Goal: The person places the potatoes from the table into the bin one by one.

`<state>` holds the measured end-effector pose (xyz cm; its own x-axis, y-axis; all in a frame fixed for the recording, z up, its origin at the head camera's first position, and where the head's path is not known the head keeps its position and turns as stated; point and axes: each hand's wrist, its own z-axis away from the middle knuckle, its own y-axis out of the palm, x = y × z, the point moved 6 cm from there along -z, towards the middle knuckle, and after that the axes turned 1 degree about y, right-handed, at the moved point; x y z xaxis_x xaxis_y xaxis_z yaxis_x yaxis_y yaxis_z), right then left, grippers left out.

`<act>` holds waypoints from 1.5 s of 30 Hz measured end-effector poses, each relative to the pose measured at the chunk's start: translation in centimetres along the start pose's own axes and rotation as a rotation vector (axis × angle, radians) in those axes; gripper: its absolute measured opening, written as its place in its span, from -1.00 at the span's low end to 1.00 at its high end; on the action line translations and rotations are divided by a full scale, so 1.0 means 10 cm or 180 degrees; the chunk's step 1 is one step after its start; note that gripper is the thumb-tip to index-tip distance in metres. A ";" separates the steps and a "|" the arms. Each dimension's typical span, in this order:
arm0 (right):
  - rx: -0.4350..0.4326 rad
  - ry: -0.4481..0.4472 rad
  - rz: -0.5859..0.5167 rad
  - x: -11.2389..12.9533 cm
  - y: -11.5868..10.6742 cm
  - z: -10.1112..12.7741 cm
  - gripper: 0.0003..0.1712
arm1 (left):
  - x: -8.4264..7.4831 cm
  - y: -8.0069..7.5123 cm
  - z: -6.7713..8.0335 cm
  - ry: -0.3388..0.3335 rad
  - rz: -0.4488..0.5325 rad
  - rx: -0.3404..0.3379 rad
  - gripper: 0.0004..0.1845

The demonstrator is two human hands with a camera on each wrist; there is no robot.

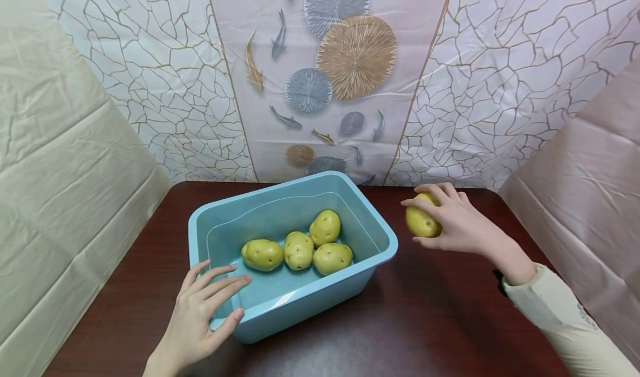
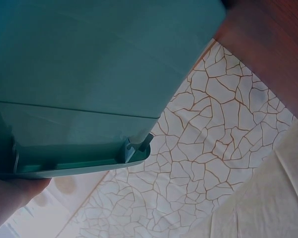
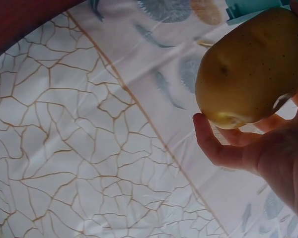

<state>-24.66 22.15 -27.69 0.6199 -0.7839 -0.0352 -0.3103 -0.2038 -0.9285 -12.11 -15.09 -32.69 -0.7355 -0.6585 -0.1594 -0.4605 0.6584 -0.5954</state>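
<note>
A dark tabletop (image 1: 425, 321) backed by crackle-patterned sheeting fills the frame. At lower centre the left hand (image 1: 200, 316) rests spread on the tub (image 1: 295, 305), where four potatoes (image 1: 298, 250) lie. At right, the right hand (image 1: 457, 224) grips a fifth potato (image 1: 422, 221), seemingly mid-transfer; the next move needs clearing the rim.

The head view was taken from above and in front, angled down across the dark table (image 1: 430, 321) toward the patterned backdrop (image 1: 500, 88), at moderate range. The left wrist view was pressed close beneath the rim of the blue tub (image 2: 89, 74), facing up past it to the backdrop (image 2: 213, 163). The right wrist view was held close to the potato (image 3: 248, 69), facing the backdrop (image 3: 89, 148). The backdrop was shared by all three views; the tub (image 1: 292, 302) and the potato (image 1: 422, 221) were each shared with the head view.
</note>
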 end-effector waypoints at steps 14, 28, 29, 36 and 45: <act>-0.0024 -0.0110 0.0005 0.11 -0.06 -0.06 -0.28 | -0.01 0.00 -0.01 0.0027 0.0010 -0.0015 -0.62; -0.0038 -0.0313 0.0024 0.28 -0.11 -0.08 -0.28 | 0.00 0.00 0.00 0.0027 0.0002 -0.0020 -0.61; -0.0040 -0.0327 0.0019 0.29 -0.12 -0.09 -0.28 | 0.00 0.00 0.00 0.0027 0.0001 -0.0020 -0.61; -0.0059 -0.0436 0.0000 0.38 -0.15 -0.12 -0.29 | 0.00 0.00 0.00 0.0016 0.0001 -0.0008 -0.62; -0.0040 -0.0564 -0.0016 0.47 -0.16 -0.17 -0.30 | 0.00 0.00 0.00 0.0024 0.0009 -0.0020 -0.61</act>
<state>-22.47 17.75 -25.78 0.7384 -0.6674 -0.0963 -0.3153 -0.2155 -0.9242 -12.08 -15.09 -32.66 -0.7404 -0.6540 -0.1550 -0.4616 0.6625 -0.5899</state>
